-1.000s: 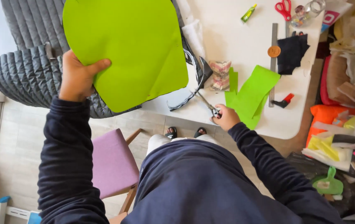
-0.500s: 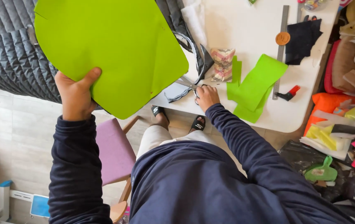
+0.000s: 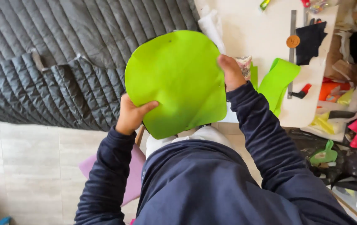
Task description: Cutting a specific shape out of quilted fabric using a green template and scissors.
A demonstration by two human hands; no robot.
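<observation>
We held the lime-green sheet (image 3: 174, 79) up in front of us with both hands, above our lap and partly over the near edge of the white table (image 3: 262, 37). Our left hand (image 3: 131, 114) pinched the sheet's lower left edge, thumb pressed on the face towards us and the other fingers hidden behind it. Our right hand (image 3: 230, 73) gripped the sheet's right edge, closed on it, though we could not tell how the fingers lay on the far side. The sheet was rounded at the top, nearly flat and slightly tilted. To the left of the sheet and behind it spread a grey quilted cover (image 3: 61, 62). Just to the right of the sheet a green strip (image 3: 278, 81) of the same colour lay folded on the table, and further right of the sheet lay a metal ruler (image 3: 292, 62), a small round brown disc (image 3: 293, 41) and a piece of black fabric (image 3: 310, 37). Below the sheet a purple chair seat (image 3: 132, 175) showed beside our sleeve. We judged the step in hand to be a two-handed hold for turning or looking over the sheet. Any further handling called for an even grip on both edges, since so thin a sheet would bend or crease easily.
</observation>
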